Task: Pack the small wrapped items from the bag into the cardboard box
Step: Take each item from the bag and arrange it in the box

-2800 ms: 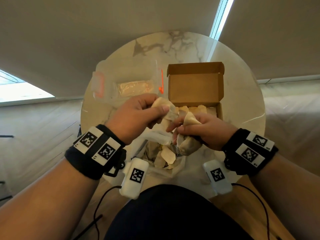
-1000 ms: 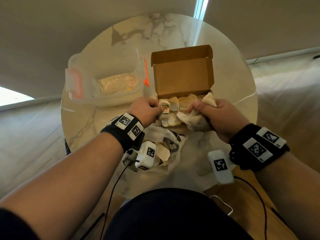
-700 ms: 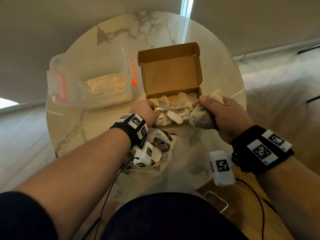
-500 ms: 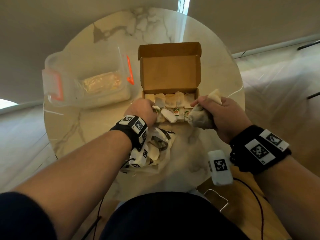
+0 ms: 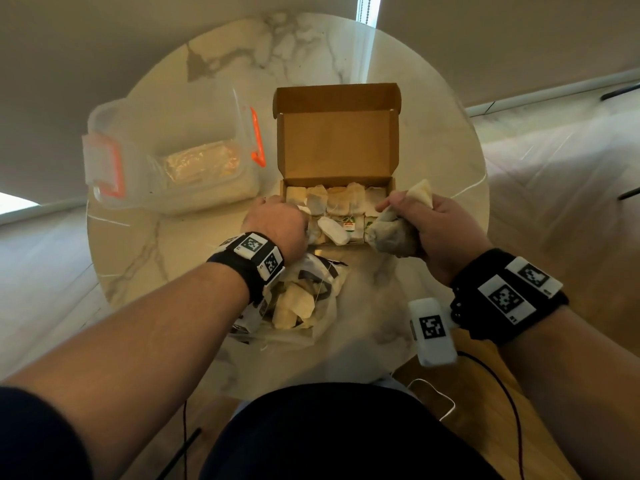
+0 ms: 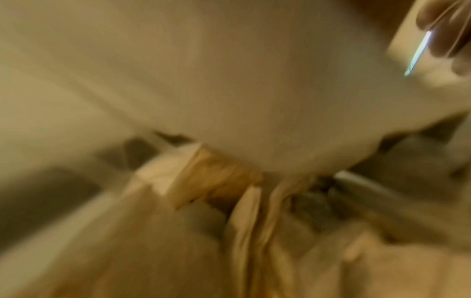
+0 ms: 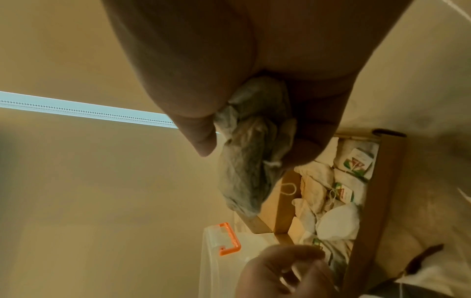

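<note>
Tea bags [image 5: 337, 202] in cardboard box [image 5: 336, 147]

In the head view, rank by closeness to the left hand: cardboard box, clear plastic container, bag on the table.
From the left hand:
1. cardboard box, touching, at its fingers, just right.
2. bag, under the wrist, toward the person.
3. clear plastic container, far left, apart.

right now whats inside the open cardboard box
The open brown cardboard box holds small pale wrapped tea bags, some with tags and strings. The left hand covers its left corner, so anything there is hidden.
</note>
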`<action>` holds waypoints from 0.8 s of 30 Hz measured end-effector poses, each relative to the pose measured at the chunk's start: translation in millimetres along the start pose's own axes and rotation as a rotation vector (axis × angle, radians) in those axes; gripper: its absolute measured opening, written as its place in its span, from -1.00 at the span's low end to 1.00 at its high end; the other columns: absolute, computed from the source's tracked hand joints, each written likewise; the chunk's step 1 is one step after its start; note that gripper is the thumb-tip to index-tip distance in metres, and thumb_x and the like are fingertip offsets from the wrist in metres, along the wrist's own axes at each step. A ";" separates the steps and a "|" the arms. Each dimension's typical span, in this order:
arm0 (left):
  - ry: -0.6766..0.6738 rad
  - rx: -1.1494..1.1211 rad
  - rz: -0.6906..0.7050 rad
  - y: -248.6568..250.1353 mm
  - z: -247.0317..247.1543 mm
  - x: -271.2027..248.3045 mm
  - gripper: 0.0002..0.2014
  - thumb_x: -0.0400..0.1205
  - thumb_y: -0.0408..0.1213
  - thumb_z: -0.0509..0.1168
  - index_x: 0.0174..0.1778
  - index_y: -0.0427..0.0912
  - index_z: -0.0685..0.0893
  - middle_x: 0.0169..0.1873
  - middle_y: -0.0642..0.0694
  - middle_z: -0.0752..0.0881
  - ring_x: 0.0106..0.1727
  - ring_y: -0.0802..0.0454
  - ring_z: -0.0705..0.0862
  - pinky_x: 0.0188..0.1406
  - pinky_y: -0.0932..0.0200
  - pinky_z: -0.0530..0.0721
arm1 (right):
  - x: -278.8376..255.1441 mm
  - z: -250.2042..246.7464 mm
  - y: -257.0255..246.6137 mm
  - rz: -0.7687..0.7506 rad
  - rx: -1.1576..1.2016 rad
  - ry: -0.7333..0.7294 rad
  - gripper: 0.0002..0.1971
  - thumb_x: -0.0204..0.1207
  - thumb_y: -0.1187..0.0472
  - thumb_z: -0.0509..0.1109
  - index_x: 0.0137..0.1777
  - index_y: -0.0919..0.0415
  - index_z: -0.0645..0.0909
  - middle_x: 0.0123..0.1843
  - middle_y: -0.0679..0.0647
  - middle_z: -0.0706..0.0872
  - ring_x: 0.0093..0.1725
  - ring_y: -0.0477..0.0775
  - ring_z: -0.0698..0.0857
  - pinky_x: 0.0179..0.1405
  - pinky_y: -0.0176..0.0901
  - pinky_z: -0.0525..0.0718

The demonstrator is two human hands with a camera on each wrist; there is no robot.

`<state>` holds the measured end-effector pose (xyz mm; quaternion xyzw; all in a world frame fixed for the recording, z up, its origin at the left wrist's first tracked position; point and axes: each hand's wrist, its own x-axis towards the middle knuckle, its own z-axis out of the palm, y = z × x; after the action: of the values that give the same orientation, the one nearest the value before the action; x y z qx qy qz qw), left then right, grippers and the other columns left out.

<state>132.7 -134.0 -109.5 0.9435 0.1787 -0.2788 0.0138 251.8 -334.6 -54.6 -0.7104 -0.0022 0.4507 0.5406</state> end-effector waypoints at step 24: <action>0.182 -2.462 -0.101 -5.0 -27.5 -76.2 -0.60 0.80 -0.26 0.31 0.55 -0.31 0.60 0.38 -0.45 0.73 0.41 -0.33 0.75 0.21 -0.11 0.84 | 8.4 104.5 -38.1 -0.474 -0.581 -0.276 -0.68 0.80 -0.26 0.08 0.29 -0.17 0.55 0.40 -0.13 0.51 0.44 0.00 0.49 0.56 0.17 0.52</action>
<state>85.8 -151.0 -45.4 0.3101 0.3586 0.1413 0.8691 208.1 -234.6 -31.6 -0.7462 -0.3660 0.3854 0.4008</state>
